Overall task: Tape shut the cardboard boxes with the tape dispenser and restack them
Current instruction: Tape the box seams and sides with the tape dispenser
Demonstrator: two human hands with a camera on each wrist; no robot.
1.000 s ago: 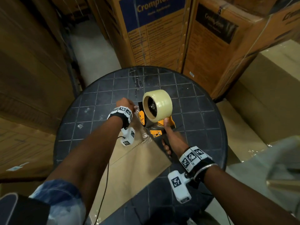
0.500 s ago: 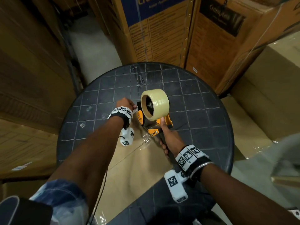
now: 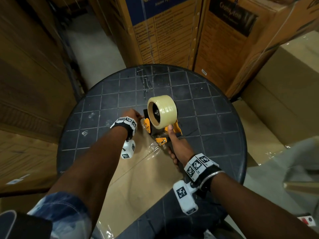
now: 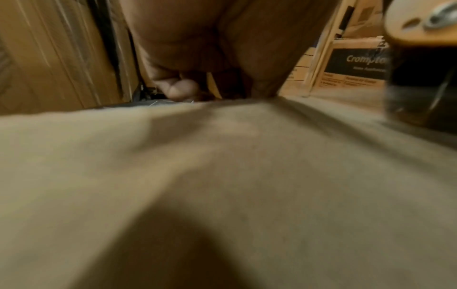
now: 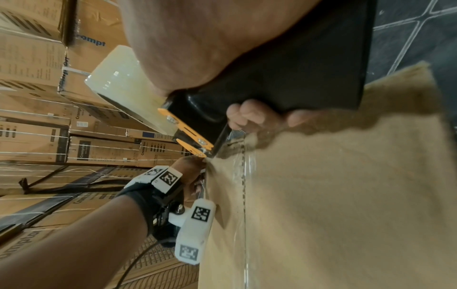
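Observation:
A flat brown cardboard box point(image 3: 138, 183) lies on a round dark tiled table point(image 3: 215, 118), with clear tape along its middle seam. A black and orange tape dispenser point(image 3: 155, 130) carrying a clear tape roll point(image 3: 163, 111) stands at the box's far end. My right hand point(image 3: 176, 150) grips its black handle point(image 5: 284, 82), thumb up by the roll. My left hand point(image 3: 133, 115) is at the box's far edge, just left of the dispenser's nose. Its fingertips point(image 4: 183, 88) curl over that edge above the cardboard box point(image 4: 222, 185). In the right wrist view the dispenser's nose point(image 5: 197, 148) touches the cardboard box point(image 5: 333, 195).
Tall printed cartons point(image 3: 164, 31) stand right behind the table. Brown cartons point(image 3: 25, 83) wall in the left side. Plain cartons point(image 3: 284, 94) are at the right, and a strip of pale floor point(image 3: 89, 54) runs back at the upper left.
Almost nothing differs: the head view has shifted a little, and both hands keep their places at the box's far end with the dispenser.

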